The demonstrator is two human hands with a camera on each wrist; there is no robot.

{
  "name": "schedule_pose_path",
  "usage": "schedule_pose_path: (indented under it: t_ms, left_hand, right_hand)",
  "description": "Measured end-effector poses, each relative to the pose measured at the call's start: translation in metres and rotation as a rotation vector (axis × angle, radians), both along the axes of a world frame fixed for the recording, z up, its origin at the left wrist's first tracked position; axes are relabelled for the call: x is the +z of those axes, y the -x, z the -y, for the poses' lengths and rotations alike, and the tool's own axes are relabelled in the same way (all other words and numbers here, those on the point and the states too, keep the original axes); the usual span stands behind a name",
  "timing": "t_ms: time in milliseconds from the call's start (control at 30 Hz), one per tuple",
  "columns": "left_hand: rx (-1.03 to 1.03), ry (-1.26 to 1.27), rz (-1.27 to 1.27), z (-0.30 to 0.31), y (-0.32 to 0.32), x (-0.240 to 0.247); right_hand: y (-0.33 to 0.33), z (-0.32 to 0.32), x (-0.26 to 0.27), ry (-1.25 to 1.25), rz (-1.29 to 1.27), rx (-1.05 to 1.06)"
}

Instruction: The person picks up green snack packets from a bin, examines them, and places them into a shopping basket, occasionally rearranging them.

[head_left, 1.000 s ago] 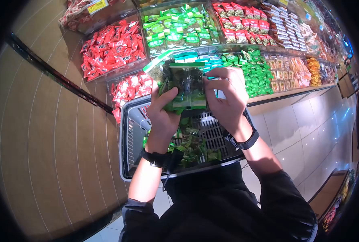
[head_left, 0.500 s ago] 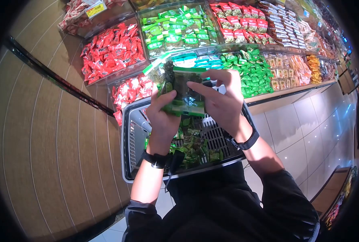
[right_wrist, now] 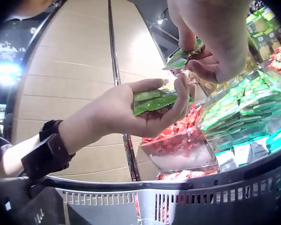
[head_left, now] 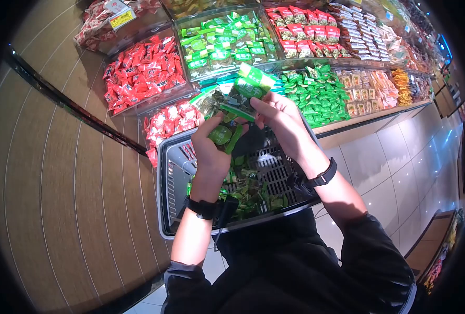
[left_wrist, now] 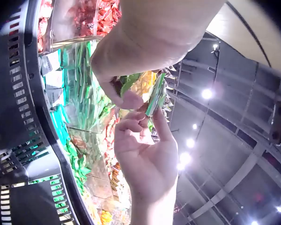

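My left hand (head_left: 210,152) curls round a green packet (head_left: 221,135), with its palm turned up above the basket. The right wrist view shows that packet (right_wrist: 154,102) lying in the left palm (right_wrist: 112,110) under bent fingers. Another green-and-clear packet (head_left: 245,91) is pinched by its lower edge between the thumb and fingers of my right hand (head_left: 290,128), close to the left fingertips. A clear packet (head_left: 210,102) with a green edge stands just beyond the left hand. In the left wrist view, the right hand (left_wrist: 147,161) meets a packet's narrow green edge (left_wrist: 156,96).
A grey basket (head_left: 163,183) with several green packets (head_left: 253,196) inside sits under both hands. Behind are shelf bins of red packets (head_left: 143,70), green packets (head_left: 316,97) and other snacks. A wooden panel (head_left: 86,183) rises at the left; tiled floor (head_left: 384,162) spreads at the right.
The packet in my right hand has turned and moved up and away from the left palm, and its printed green side now shows. The green packet in the left palm is now uncovered.
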State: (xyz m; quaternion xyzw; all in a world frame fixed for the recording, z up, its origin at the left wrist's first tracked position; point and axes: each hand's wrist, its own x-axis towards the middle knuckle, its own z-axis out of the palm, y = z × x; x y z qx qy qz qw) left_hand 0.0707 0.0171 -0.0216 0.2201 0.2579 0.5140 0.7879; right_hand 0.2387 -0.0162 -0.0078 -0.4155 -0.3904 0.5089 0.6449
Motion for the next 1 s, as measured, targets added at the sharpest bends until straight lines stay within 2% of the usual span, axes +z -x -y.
schedule_pose_path:
  t_ms: [100,233,333,367,433,467,500,567,633,667,700,833,900,967,1000]
  left_hand:
    - [-0.02,-0.034,0.029,0.001,0.0,0.0]
    - [-0.041,0.0,-0.015,-0.004,-0.001,-0.001]
    - [-0.081,-0.041,-0.048,0.001,-0.003,0.0]
    - [-0.087,-0.067,-0.063,0.001,-0.005,0.002]
    - [-0.112,-0.071,-0.049,0.001,-0.007,0.004]
    - [-0.103,-0.072,-0.042,0.002,-0.009,0.006]
    - [-0.095,-0.068,-0.038,0.005,-0.009,0.01]
    - [-0.118,-0.082,-0.007,0.012,-0.011,0.015]
    - [-0.134,-0.097,0.02,0.017,-0.012,0.018]
    - [-0.172,-0.114,0.01,0.019,-0.012,0.019]
    - [-0.21,-0.131,-0.002,0.021,-0.012,0.019]
    - [-0.275,-0.096,0.016,0.021,-0.017,0.009]
    - [-0.291,-0.064,0.03,0.022,-0.015,0.009]
    - [-0.277,-0.091,0.027,0.024,-0.009,0.016]
    - [-0.293,-0.092,0.068,0.022,-0.007,0.012]
  right_hand:
    - [0.0,-0.001,-0.001,0.059,-0.03,0.012]
    - [-0.001,-0.007,-0.006,-0.005,-0.074,-0.024]
    - [-0.005,-0.008,-0.003,-0.129,-0.058,-0.125]
    - [-0.005,-0.009,0.006,-0.051,-0.046,-0.215]
    - [-0.014,-0.022,0.031,-0.028,0.143,-0.247]
    - [-0.029,-0.037,0.04,-0.073,0.292,-0.192]
    - [-0.035,-0.055,0.056,-0.103,0.454,-0.236]
    - [-0.061,-0.114,0.075,-0.408,0.923,-0.338]
    - [-0.065,-0.171,0.103,-0.43,1.138,-0.345]
    - [-0.062,-0.199,0.11,-0.553,1.257,-0.395]
    - [-0.06,-0.227,0.115,-0.577,1.282,-0.338]
    - [-0.041,-0.317,0.112,-0.65,1.668,-0.373]
    - [-0.034,-0.347,0.098,-0.66,1.707,-0.351]
    - [-0.029,-0.368,0.091,-0.56,1.795,-0.214]
    - [-0.025,-0.374,0.087,-0.492,1.753,-0.168]
